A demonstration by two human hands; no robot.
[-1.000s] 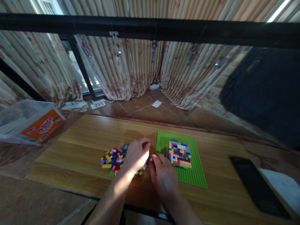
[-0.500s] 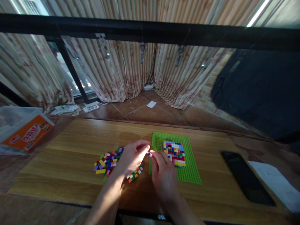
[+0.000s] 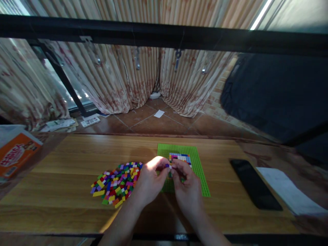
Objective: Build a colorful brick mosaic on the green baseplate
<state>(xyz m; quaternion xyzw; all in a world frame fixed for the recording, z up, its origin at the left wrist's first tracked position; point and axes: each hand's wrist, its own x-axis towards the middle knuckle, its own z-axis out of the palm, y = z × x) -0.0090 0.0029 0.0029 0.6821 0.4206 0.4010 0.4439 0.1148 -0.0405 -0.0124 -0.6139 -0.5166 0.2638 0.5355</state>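
My left hand (image 3: 153, 176) and my right hand (image 3: 189, 182) meet fingertip to fingertip over the left part of a green studded baseplate (image 3: 201, 172). Pinched between them is a small purple building brick (image 3: 167, 165), with a paler bit beside it at the right fingertips; whether that is a second brick I cannot tell. Behind the fingers, a low block of many-coloured bricks (image 3: 182, 157) sits on the baseplate, its near part hidden by my hands. Left of my left hand lies a loose pile of mixed bricks (image 3: 115, 182), partly covered by that hand.
The wooden table (image 3: 64, 177) carries a black phone-like slab (image 3: 256, 184) and a white sheet (image 3: 282, 191) on the right. A clear box with an orange label (image 3: 16, 153) stands off the left end. Curtains (image 3: 123, 78) and a dark rail (image 3: 153, 34) are beyond.
Both hands have moved from the baseplate's left edge to over it, now covering the near part of the brick block. More of the pile shows. The view has swung slightly right.
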